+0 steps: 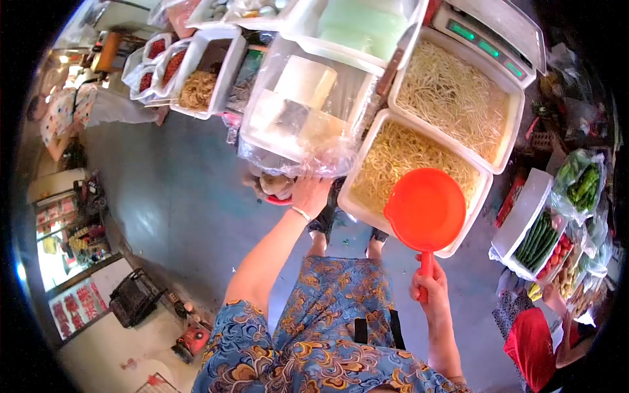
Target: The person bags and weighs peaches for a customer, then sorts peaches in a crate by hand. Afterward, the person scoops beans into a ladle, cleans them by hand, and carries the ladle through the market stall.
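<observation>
My right hand (430, 288) is closed around the handle of a red plastic ladle (428, 208), whose round bowl covers part of a white tub (352, 206) of yellowish sprouts (409, 160). At the near edge of a white bin (252, 114) my left hand (310, 194) touches a clear plastic sheet (327, 160); its fingertips are partly hidden, so what it grips is unclear. Pale blocks (304, 82) lie under the plastic in that bin. Just left of my left hand are brownish lumps (274, 185) in a red container.
A second tub of pale sprouts (452, 92) and a scale (488, 42) stand at upper right. Vegetables in a white box (524, 223) are at right, beside a person in red (529, 350). Another person (69, 118) is at far left. Bags and trays line the top.
</observation>
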Tool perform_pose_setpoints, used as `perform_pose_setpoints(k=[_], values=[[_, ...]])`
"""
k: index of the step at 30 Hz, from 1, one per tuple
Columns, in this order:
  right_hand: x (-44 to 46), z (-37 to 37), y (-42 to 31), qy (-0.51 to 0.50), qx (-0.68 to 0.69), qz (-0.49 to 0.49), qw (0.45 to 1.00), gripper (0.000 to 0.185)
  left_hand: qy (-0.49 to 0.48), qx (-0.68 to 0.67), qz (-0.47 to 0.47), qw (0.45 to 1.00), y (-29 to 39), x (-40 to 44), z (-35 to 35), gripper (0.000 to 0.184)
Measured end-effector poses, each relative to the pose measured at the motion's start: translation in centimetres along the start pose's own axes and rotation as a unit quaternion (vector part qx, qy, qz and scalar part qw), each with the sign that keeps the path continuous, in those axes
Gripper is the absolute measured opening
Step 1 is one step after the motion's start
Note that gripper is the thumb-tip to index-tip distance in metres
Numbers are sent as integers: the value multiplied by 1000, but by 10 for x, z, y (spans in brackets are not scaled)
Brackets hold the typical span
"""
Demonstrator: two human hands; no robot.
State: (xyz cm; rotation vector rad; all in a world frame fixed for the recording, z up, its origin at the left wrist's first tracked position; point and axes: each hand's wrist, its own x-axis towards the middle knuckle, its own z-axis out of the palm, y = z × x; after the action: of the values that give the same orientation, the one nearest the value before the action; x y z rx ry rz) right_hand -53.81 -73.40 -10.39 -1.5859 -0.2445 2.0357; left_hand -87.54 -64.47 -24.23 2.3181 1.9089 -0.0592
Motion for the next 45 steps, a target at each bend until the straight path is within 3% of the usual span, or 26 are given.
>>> perform_pose_setpoints(k=[5,7,8,13,15,19,21,22,23,25,26,28,29,31,32,33,35,40,42,43,45], values=[[5,14,-5,-19,20,-15,1000,47,74,-49,-75,993,-67,-15,-3,56],[10,23,-3,-27,18,-19,999,47,120,-145,-139,972,-103,-9,6,60],[14,28,-2,-4,10,-24,1000,47,110,-54,-202,972,-117,-3,12,64],[24,45,6,27,4,-23,999,49,187,-116,-207,953,-151,3,15,66],[30,46,10,11,10,-44,999,49,240,-214,-242,916,-166,12,24,63],[33,53,15,15,13,-50,999,47,216,-160,-218,938,-206,16,40,66],[34,56,15,12,-12,-54,998,47,149,-249,-266,919,-217,19,39,61],[35,58,17,10,-11,-56,998,47,235,-310,-253,886,-204,16,44,60],[36,59,20,13,-5,-57,998,47,247,-402,-299,829,-176,12,26,59],[39,65,23,16,2,-62,998,47,196,-119,-210,951,-183,-15,78,63],[38,66,24,7,10,-64,998,47,197,-121,-209,950,-174,-20,68,63],[33,69,24,3,17,-66,998,47,254,-354,-263,861,-155,-21,31,63],[32,73,23,6,14,-70,997,48,254,-354,-263,861,-156,-18,21,63],[32,78,23,7,12,-72,997,48,238,-636,-405,612,-166,-14,7,60],[33,79,24,6,12,-68,998,49,221,-697,-415,541,-182,-12,15,55],[32,80,24,7,12,-65,998,50,218,-697,-415,543,-192,-10,15,55],[35,79,30,3,22,-64,998,50,201,-786,-431,395,-206,-4,18,48],[34,90,31,4,37,-56,998,48,208,-782,-428,402,-206,-9,2,38],[31,91,30,13,45,-52,998,48,195,-727,-444,486,-188,-16,-3,27],[30,90,30,27,48,-51,997,48,182,-731,-445,484,-179,-22,5,27],[34,90,29,4,62,-50,997,49,124,-528,-338,769,-164,-34,14,23]])
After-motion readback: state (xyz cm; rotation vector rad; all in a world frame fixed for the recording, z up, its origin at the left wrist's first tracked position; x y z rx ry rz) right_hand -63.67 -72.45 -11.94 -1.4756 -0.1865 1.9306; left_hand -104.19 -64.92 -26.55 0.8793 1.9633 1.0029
